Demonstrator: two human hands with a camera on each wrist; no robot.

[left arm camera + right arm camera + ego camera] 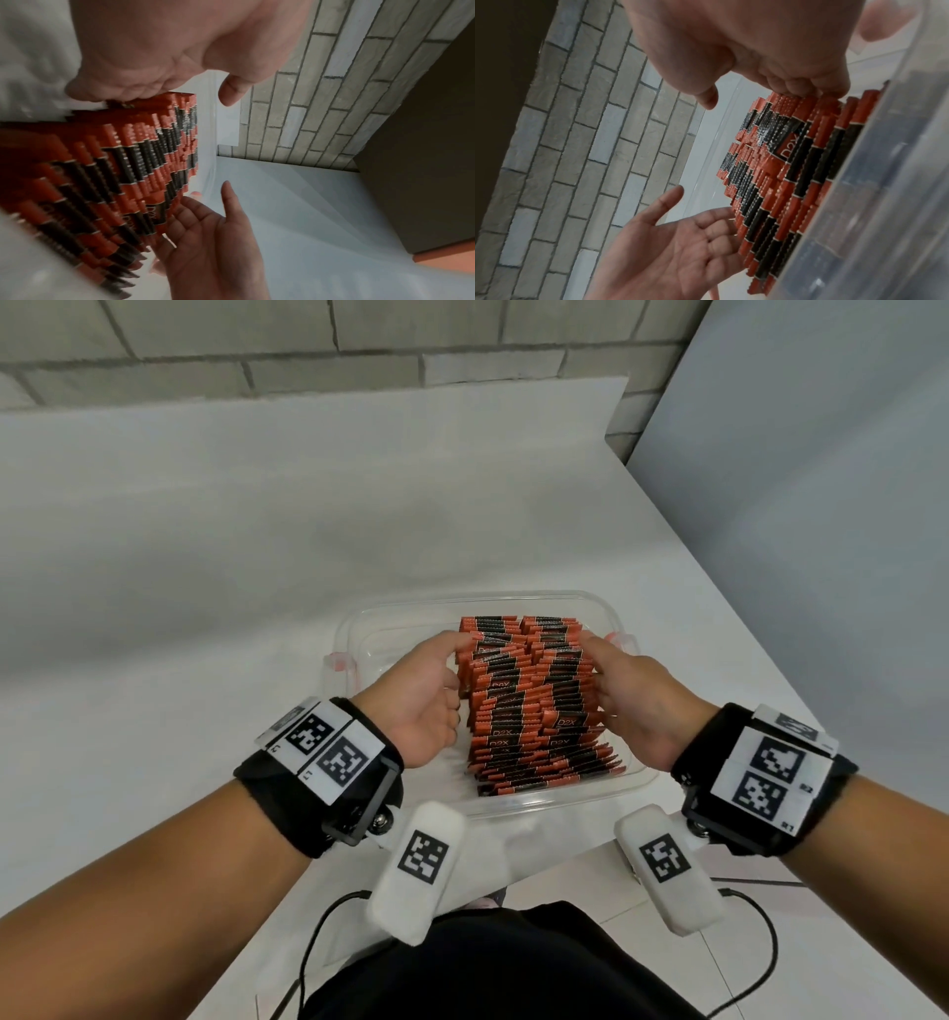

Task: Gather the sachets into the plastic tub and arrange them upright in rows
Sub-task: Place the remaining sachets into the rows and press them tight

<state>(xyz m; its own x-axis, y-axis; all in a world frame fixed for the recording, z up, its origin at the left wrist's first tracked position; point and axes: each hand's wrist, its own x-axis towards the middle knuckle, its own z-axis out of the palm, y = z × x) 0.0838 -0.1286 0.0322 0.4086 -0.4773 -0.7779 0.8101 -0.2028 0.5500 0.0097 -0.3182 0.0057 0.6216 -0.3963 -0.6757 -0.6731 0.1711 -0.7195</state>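
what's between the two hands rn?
Only the block of sachets, standing in the tub; left hand and right hand flank it, head view.

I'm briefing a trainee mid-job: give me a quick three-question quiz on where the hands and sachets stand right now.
1. True or false: loose sachets lie on the white table outside the plastic tub.
2. Where does the left hand sit? A) pressing the left side of the sachets; B) on the tub's rim; C) flat on the table.
3. Fill in: the right hand presses the block's ____ side.

Key: 1 false, all visible sachets stand in the tub; 2 A; 3 right.
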